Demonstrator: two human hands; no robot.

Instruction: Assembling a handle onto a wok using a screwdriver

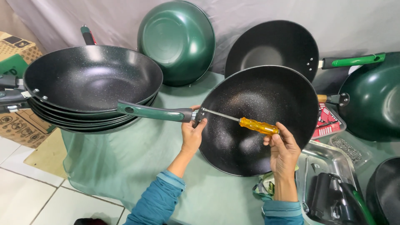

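A black speckled wok (258,125) is tilted up on the green cloth in front of me. Its green handle (154,111) sticks out to the left. My left hand (192,132) grips the wok's rim where the handle joins it. My right hand (284,148) is closed around a screwdriver with an amber handle (258,126). The metal shaft runs across the inside of the wok to the handle joint by my left fingers.
A stack of several black woks (91,81) sits at the left. More woks (179,39) lean against the grey backdrop. A metal tray (329,160) with black handles lies at the right, beside a dish of small screws (348,149). Cardboard boxes (16,54) stand far left.
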